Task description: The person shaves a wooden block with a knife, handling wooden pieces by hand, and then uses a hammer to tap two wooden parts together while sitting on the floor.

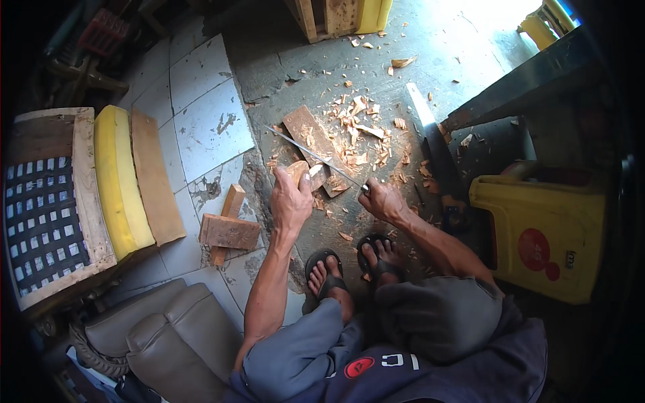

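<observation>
Dark shirt [484, 356] and grey trousers [437, 310] crowd the space closest to my lens, and just beyond the knees two feet in black sandals [385, 267] sit flat on the floor. Out past the toes, here are both hands! Left hand [291, 196]: fingers curled round a wood block [295, 169], gripping it at the left edge of a flat board [310, 127]. Right hand [384, 200]: closed in a fist on the handle of a slim metal tool [321, 160], which slants up and leftward across the board, right by the block. Is it touching the wood? I can't tell from my end. Pale shavings [356, 121] litter the concrete, thickest to the right of the board. Swinging my attention right, I catch a saw [430, 131] with a long tapering blade, and farther out a yellow plastic stool [504, 208]. Over on the left, two short wood pieces [235, 232] lie crossed on the pale tiles [211, 121], one atop the other, and beyond them I pick up a yellow foam pad [121, 181] beside a webbed wooden frame [93, 188].
</observation>
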The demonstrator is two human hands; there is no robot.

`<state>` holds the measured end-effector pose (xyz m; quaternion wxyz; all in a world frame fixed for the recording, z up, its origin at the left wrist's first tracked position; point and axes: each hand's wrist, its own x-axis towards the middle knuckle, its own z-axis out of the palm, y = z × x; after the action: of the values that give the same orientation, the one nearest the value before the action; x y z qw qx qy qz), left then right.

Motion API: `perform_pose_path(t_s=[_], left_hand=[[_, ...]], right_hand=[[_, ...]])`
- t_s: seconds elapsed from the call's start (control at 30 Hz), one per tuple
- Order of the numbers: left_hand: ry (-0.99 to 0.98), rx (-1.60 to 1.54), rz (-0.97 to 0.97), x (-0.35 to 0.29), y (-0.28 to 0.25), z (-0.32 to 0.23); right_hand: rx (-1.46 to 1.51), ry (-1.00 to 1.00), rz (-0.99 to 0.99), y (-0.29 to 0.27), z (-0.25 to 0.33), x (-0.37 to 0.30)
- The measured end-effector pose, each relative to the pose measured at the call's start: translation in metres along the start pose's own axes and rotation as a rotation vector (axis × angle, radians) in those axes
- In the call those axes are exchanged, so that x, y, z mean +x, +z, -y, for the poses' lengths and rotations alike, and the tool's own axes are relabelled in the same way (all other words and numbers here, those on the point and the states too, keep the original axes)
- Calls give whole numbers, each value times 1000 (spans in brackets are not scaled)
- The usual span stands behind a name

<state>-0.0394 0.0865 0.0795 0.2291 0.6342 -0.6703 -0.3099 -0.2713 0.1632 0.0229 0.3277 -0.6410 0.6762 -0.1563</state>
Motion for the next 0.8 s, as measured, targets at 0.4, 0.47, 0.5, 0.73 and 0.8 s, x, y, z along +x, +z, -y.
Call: perform_pose_path(t_s=[0.4,0.47,0.5,0.73,0.8], left_hand=[[9,80,10,-7,7,-10],[-2,47,26,-6,6,-12],[9,58,15,-6,7,-10],[39,64,-27,-9,7,-2],[27,79,-14,-9,8,-3]], right_hand=[[8,-5,21,-7,11,1],[-64,52,39,4,0,9],[-64,68,61,2,-1,14],[-57,36,35,3,10,12],[-74,83,76,1,9,11]])
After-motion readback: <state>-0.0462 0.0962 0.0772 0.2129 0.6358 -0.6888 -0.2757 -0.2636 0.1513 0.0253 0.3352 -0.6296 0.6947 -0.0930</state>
